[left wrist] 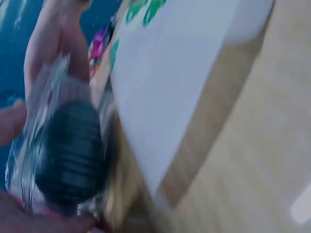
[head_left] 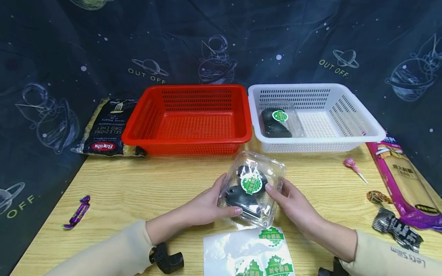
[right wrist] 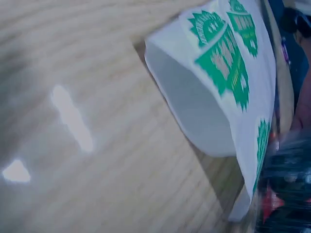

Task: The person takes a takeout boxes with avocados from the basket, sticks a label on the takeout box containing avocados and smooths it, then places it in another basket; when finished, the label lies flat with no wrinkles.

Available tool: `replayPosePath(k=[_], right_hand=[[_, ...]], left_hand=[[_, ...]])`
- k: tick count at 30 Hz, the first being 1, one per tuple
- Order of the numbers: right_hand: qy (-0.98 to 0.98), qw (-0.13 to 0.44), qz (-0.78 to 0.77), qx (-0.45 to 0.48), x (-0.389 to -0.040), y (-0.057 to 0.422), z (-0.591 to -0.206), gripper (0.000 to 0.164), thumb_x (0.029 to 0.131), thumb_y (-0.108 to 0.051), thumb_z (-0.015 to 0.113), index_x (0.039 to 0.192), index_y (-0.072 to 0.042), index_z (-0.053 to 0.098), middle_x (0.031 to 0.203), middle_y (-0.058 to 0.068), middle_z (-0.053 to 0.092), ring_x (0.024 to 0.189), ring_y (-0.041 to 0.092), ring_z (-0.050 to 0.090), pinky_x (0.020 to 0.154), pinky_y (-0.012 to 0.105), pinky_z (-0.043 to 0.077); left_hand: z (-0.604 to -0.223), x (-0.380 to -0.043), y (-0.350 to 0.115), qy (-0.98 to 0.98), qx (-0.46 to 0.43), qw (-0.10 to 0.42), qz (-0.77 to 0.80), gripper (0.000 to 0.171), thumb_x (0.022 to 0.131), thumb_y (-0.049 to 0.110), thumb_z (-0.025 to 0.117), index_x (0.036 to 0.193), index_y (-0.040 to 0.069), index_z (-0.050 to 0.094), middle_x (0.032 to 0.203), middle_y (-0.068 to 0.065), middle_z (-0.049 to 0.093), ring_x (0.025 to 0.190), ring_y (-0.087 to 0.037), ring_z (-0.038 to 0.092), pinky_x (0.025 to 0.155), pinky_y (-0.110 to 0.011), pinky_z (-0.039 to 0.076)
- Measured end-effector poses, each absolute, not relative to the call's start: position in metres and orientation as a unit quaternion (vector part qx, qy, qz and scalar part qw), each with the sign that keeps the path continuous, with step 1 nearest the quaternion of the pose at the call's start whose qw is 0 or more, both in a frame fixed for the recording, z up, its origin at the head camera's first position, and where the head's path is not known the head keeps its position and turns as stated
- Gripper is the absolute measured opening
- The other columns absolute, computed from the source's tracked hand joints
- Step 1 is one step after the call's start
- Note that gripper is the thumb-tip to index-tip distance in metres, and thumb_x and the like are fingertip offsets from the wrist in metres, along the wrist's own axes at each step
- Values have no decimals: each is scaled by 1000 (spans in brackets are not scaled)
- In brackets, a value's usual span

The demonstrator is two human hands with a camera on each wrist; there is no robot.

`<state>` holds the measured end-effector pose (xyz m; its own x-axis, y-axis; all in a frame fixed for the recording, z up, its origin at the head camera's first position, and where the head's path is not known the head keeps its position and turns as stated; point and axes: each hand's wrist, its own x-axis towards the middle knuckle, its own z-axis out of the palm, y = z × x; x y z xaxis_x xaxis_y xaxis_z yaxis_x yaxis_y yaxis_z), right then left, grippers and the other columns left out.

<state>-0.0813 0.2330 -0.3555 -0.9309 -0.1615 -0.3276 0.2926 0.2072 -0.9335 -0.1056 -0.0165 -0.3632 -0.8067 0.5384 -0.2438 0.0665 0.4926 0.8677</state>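
Between my two hands is a clear plastic clamshell box, tilted, with dark rounded items inside. A green-and-white round sticker lies on its lid. My left hand grips the box's left side, thumb over the lower edge. My right hand holds the right side, its thumb on the lid near the sticker. Just below lies a white sticker sheet with several green labels; its edge curls up in the right wrist view. One dark oval item shows through the plastic in the left wrist view.
A red basket and a white basket stand behind; the white one holds a similar stickered box. A pasta bag sits left. Candies, a lollipop and a purple packet lie around the sides.
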Motion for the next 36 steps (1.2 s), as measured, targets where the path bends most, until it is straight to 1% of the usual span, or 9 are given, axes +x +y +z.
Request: replayPosePath(k=[8, 13, 16, 20, 24, 27, 30, 33, 36], right_hand=[[788, 212, -578, 15, -96, 245, -353, 77, 99, -40, 47, 150, 6, 10, 155, 26, 13, 142, 39, 12, 114, 50, 14], [779, 219, -587, 18, -104, 247, -357, 80, 96, -42, 50, 151, 2, 13, 156, 21, 14, 141, 38, 17, 113, 50, 17], [754, 227, -615, 37, -106, 245, -362, 84, 93, -46, 54, 153, -6, 11, 158, 15, 11, 143, 33, 15, 114, 47, 17], [690, 246, -678, 53, -103, 242, -364, 88, 91, -46, 59, 155, -22, 3, 158, 13, 10, 137, 30, 32, 110, 44, 29], [635, 250, -729, 58, -96, 238, -359, 86, 93, -37, 58, 154, -31, -4, 155, 20, 16, 115, 25, 55, 97, 38, 45], [626, 238, -738, 74, -94, 235, -358, 81, 94, -32, 58, 154, -25, 4, 141, 20, 42, 99, 16, 64, 87, 32, 51], [628, 231, -738, 85, -93, 234, -357, 73, 94, -30, 59, 151, -12, 16, 113, 11, 63, 89, 14, 66, 82, 32, 54], [634, 229, -734, 85, -92, 239, -356, 76, 95, -31, 58, 150, -4, 14, 97, 2, 67, 85, 13, 67, 80, 32, 55], [639, 224, -730, 94, -89, 247, -353, 86, 95, -31, 58, 152, -4, 1, 94, -2, 67, 83, 10, 66, 77, 28, 55]], left_hand=[[-364, -106, -7, 786, 146, 268, 538, 110, 80, 38, 76, 153, 6, 0, 156, -18, 16, 141, -31, 25, 110, -44, 28], [-365, -108, -3, 768, 152, 279, 556, 115, 78, 32, 79, 152, 6, -5, 158, -17, 8, 142, -30, 20, 110, -41, 27], [-366, -108, -1, 769, 147, 279, 556, 119, 76, 34, 81, 152, 5, -6, 157, -18, 8, 141, -31, 22, 110, -42, 28], [-367, -107, 0, 772, 138, 280, 553, 122, 74, 36, 81, 152, 4, -7, 158, -18, 5, 141, -33, 21, 110, -42, 28], [-371, -108, 0, 761, 143, 279, 568, 119, 76, 32, 81, 151, 3, -7, 158, -18, 7, 142, -32, 20, 110, -42, 27], [-373, -109, -1, 749, 147, 282, 581, 118, 76, 30, 81, 151, 3, -6, 158, -18, 9, 142, -32, 19, 111, -42, 26], [-372, -110, -2, 751, 151, 283, 577, 119, 76, 33, 81, 152, 6, -5, 158, -15, 9, 142, -30, 19, 111, -40, 26], [-364, -110, -4, 799, 165, 247, 523, 117, 75, 45, 79, 153, 8, 0, 157, -13, 18, 138, -29, 31, 108, -40, 33], [-349, -112, -6, 870, 202, 152, 424, 108, 74, 55, 75, 151, 9, 14, 147, -8, 37, 124, -24, 49, 96, -39, 46]])
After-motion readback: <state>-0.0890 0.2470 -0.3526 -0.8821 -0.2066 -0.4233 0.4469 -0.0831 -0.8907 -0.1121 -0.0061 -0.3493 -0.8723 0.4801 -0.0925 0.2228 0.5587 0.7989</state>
